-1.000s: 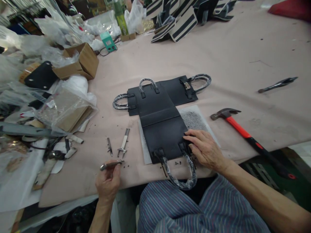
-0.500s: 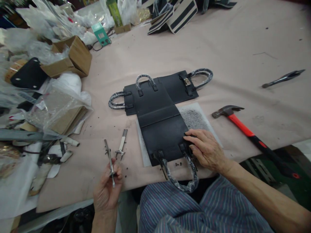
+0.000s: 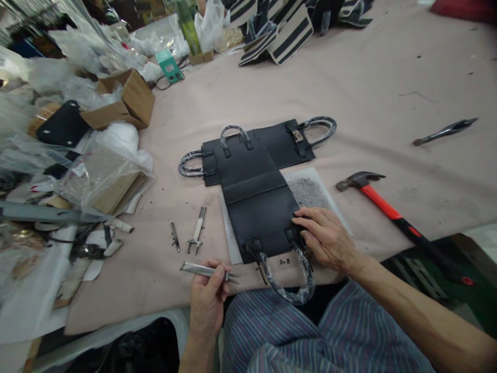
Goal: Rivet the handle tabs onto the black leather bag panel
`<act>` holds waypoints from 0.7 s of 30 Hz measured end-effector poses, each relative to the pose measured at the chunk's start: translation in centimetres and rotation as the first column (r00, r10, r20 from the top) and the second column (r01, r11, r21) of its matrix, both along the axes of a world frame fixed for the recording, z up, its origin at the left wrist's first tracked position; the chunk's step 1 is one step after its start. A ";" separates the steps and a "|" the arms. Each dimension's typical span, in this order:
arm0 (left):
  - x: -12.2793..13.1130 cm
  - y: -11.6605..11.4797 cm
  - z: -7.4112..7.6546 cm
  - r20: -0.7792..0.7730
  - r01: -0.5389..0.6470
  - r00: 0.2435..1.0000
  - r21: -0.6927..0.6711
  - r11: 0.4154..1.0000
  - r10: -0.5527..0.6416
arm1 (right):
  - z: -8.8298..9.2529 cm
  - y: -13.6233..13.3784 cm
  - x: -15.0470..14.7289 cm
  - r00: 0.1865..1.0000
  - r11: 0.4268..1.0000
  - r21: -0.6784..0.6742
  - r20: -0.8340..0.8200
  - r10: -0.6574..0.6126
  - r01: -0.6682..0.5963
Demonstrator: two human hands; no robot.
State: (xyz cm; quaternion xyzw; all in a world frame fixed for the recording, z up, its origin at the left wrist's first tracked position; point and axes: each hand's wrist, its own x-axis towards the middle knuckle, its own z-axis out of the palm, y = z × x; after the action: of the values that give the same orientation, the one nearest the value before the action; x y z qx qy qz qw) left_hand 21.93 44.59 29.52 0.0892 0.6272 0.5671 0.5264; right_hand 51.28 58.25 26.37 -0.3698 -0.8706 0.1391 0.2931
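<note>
My left hand (image 3: 207,303) grips a slim metal punch tool (image 3: 198,269), held level over the table's near edge, just left of the bag's wrapped handle (image 3: 289,287). My right hand (image 3: 328,239) lies flat on the near right corner of a black leather bag panel (image 3: 258,207), pressing beside the handle tab. The panel rests on a white cutting pad (image 3: 310,189). Two more black panels (image 3: 252,147) with wrapped handles lie behind it.
A red-handled hammer (image 3: 388,210) lies to the right and a dark metal tool (image 3: 444,132) farther right. Two small metal tools (image 3: 192,235) sit left of the pad. Cardboard boxes (image 3: 128,101) and plastic bags crowd the left side; striped bags (image 3: 287,31) lie at the back.
My left hand moved right toward the bag handle and turned the punch tool from upright to level. My right hand stayed on the panel.
</note>
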 end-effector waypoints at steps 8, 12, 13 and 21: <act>0.3 -0.2 -0.7 -0.468 0.186 0.863 -0.057 0.981 -0.191 | 0.1 -0.1 -0.1 1.000 1.000 0.025 0.005 -0.005 0.004; 0.2 -0.9 -0.7 -0.645 0.317 0.698 -0.109 0.942 -0.310 | 0.1 -0.1 -0.1 1.000 1.000 0.027 -0.002 -0.008 0.008; 0.0 -1.1 -0.8 -0.686 0.347 0.649 -0.120 0.930 -0.330 | 0.1 -0.1 -0.1 1.000 1.000 0.027 -0.004 -0.009 0.009; -2.4 -1.1 -1.0 -0.875 0.561 0.430 0.065 0.826 -0.223 | 0.0 -0.1 -0.1 1.000 0.999 0.051 0.008 -0.002 0.002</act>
State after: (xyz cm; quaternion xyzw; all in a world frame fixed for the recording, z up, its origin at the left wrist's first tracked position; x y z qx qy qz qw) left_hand 19.56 43.47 28.48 0.5865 0.6494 0.4123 0.2538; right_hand 51.14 58.17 26.36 -0.3636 -0.8746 0.1153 0.2992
